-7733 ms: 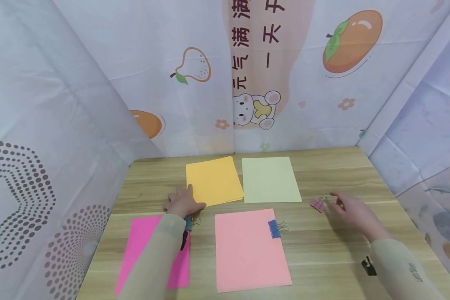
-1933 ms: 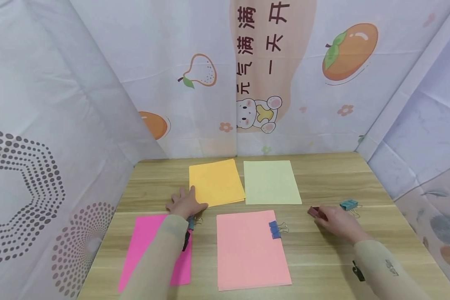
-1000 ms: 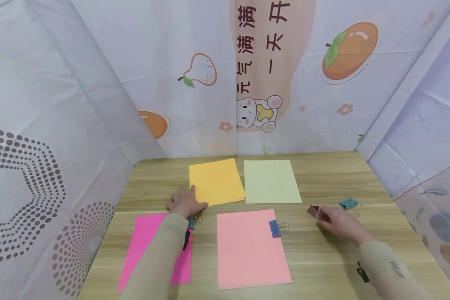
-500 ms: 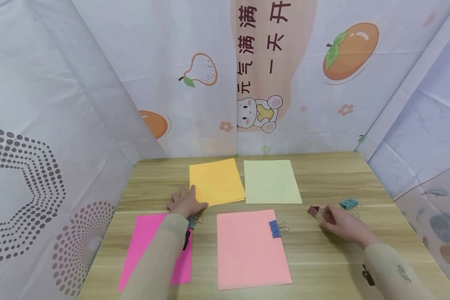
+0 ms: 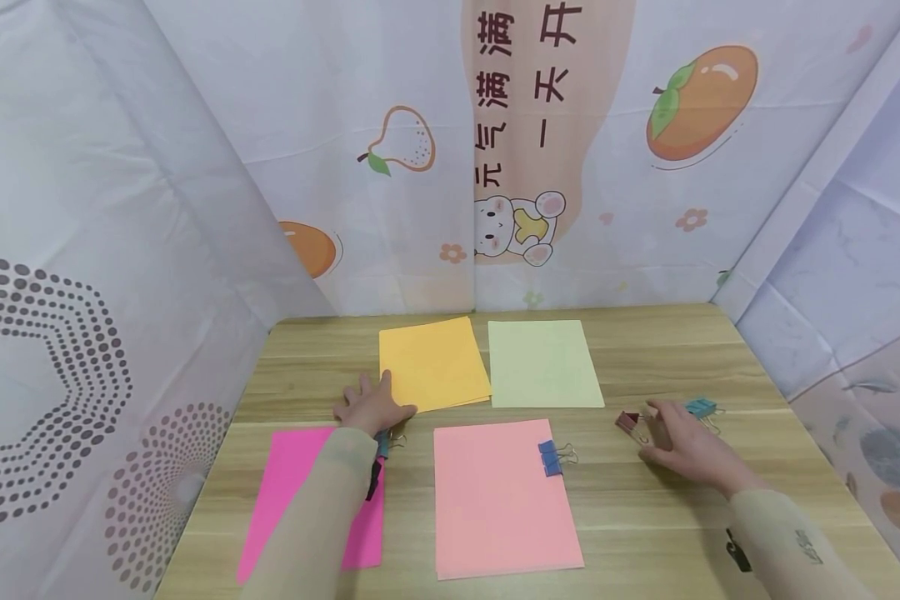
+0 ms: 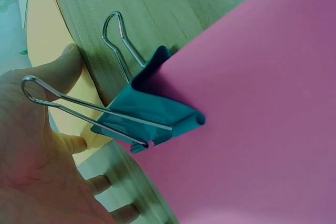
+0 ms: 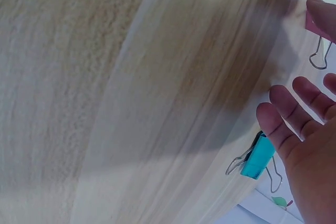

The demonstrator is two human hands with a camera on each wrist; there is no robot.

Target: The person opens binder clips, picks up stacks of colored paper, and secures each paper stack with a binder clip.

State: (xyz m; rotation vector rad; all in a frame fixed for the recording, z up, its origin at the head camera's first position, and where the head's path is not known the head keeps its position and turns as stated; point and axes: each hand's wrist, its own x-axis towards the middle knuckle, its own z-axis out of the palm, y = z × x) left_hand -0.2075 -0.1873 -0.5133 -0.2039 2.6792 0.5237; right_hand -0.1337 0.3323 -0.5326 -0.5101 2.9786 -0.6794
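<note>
My left hand lies with fingers spread at the lower left corner of the orange paper. Beneath its wrist, a teal binder clip bites the edge of the magenta paper. My right hand, thumb and fingers apart, is just right of a dark red binder clip on the table, whose wire handles point toward it. Another teal binder clip lies behind this hand; in the right wrist view, the same teal clip shows beyond the relaxed fingertips.
Pink paper lies front and centre with a blue binder clip on its right edge. Pale green paper sits at the back beside the orange sheets. Fabric walls close off the table's back and sides.
My right fingers have let go of the dark red clip and drawn back to the right, uncovering its handles. The left hand has stayed in place.
</note>
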